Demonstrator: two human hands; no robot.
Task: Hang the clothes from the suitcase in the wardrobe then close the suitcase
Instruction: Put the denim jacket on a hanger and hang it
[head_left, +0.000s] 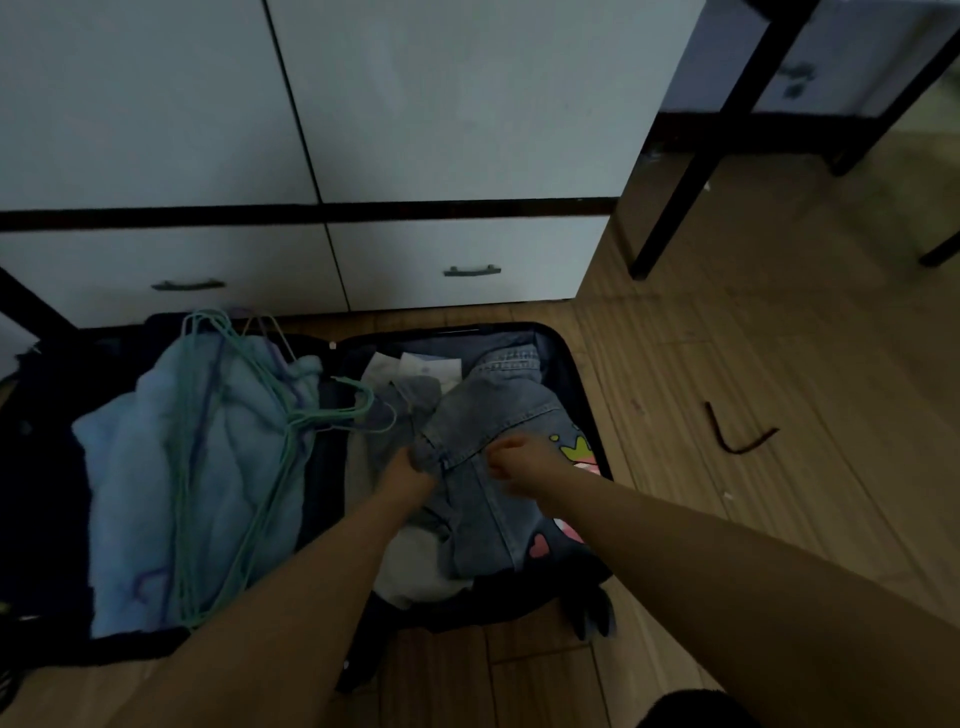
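Wooden floor (727, 415) ran under a white wardrobe (441, 104) at 12 o'clock, and an open suitcase (584, 395) lay below it, jeans (493, 415) heaped in its 3 o'clock half, a pale blue garment (156, 467) and green hangers (234, 415) in the 9 o'clock half. The left hand (410, 470) pinched a fold of the jeans in a closed grip, while the right hand (511, 457) rested on them with fingers curled; whether it held cloth could not be told. Denim looked heavy, soft and floppy, not fragile, so the stiffer waistband seemed the best hold.

Faded blue jeans (488, 441) with pink hearts, mint-green hangers (228, 415), pale-blue fleece (140, 467)
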